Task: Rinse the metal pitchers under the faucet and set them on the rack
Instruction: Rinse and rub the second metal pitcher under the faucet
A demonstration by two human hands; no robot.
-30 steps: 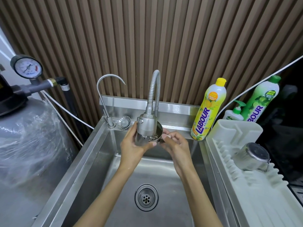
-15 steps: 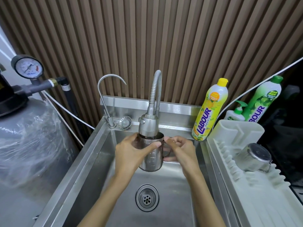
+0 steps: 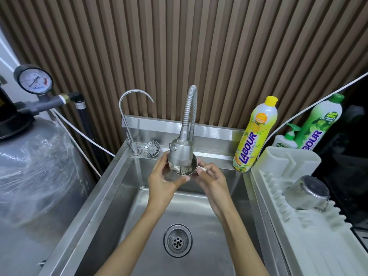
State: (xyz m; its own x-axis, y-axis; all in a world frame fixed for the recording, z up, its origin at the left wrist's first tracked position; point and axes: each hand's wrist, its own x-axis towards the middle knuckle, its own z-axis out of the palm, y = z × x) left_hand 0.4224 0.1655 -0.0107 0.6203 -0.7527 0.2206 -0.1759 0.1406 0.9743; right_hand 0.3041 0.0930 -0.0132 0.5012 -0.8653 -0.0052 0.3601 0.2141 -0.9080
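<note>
A small metal pitcher (image 3: pixel 182 170) is held tilted toward me right under the faucet's spray head (image 3: pixel 181 151), water running into its mouth. My left hand (image 3: pixel 163 182) wraps the pitcher's body from the left. My right hand (image 3: pixel 211 180) grips its handle side on the right. A second metal pitcher (image 3: pixel 306 193) lies upside down on the white drying rack (image 3: pixel 310 242) at the right of the sink.
The steel sink basin (image 3: pixel 139 206) has a drain (image 3: pixel 177 240) near the front. A thin curved tap (image 3: pixel 127 120) and strainer cap (image 3: pixel 151 149) sit at the back left. Yellow (image 3: pixel 254 134) and green (image 3: pixel 318 124) dish soap bottles stand back right. A wrapped tank (image 3: pixel 35 166) is left.
The pitcher was lowered upright below the spray head half a second ago. Now both hands have raised and tilted it back up against the spray head.
</note>
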